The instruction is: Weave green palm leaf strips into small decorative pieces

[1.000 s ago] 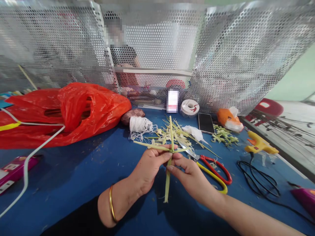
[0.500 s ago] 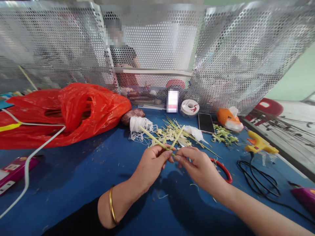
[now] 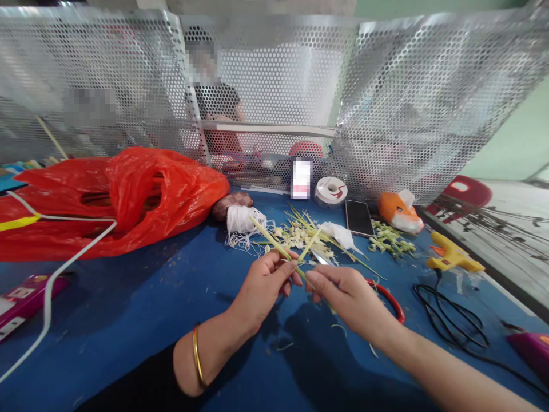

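My left hand (image 3: 266,286), with a gold bangle on its wrist, pinches thin green leaf strips (image 3: 274,245) that cross just above its fingertips. My right hand (image 3: 347,294) meets it from the right, fingers closed on the same strips where they cross. Both hands hover a little above the blue table (image 3: 141,303). Behind them lies a heap of cut leaf scraps (image 3: 302,232). Red and yellow scissors (image 3: 388,294) lie under my right hand, mostly hidden by it.
A red plastic bag (image 3: 128,194) fills the left. White thread bundle (image 3: 242,220), tape roll (image 3: 330,190), phone (image 3: 358,216), yellow glue gun (image 3: 450,256) with black cord (image 3: 450,320) lie around. A perforated metal screen (image 3: 386,103) stands behind; a person sits beyond it.
The long strip that hung down from my hands a second ago has been folded up. The strips now point up and away, and my right hand has closed over the crossing.
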Motion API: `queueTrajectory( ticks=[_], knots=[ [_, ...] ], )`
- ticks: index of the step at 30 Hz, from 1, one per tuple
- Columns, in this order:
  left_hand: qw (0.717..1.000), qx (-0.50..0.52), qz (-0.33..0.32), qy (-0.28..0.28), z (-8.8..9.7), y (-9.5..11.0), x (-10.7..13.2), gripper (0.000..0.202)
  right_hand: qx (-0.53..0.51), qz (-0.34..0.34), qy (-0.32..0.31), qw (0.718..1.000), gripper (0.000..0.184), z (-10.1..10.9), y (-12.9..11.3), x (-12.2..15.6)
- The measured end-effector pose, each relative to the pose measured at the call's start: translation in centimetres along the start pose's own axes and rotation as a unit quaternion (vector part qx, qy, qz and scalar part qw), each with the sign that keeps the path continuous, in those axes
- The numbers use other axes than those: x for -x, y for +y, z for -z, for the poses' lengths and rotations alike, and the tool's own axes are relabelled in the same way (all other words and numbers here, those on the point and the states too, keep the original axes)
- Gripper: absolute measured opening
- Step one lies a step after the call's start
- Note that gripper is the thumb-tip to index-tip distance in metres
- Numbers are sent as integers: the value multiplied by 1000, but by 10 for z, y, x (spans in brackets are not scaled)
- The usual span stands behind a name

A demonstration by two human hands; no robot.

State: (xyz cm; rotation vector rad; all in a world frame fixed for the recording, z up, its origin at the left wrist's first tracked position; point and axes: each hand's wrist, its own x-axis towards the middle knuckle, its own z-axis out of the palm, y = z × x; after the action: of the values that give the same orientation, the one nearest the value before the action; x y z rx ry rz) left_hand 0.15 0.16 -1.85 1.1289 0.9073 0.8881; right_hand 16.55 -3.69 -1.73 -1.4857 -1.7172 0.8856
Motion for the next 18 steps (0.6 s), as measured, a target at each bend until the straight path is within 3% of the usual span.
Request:
queueTrajectory(
  ticks=[2,5,8,14,18],
  knots=[
    [1000,15,21,-18,2,-1,-1,28,-92,-45,13,995,44,4,4,-7],
    [997,21,57,-55,1,-3,-1,34,-228,-54,51,971,36,4,7,-14],
    [994,14,85,-73,-1,-4,0,34,-290,-63,69,952,30,2,7,-15],
    [986,-13,133,-101,2,0,3,26,-216,7,122,969,28,1,2,-8],
    [978,76,145,-128,6,3,4,23,-161,34,104,981,25,9,-4,-9]
  ],
)
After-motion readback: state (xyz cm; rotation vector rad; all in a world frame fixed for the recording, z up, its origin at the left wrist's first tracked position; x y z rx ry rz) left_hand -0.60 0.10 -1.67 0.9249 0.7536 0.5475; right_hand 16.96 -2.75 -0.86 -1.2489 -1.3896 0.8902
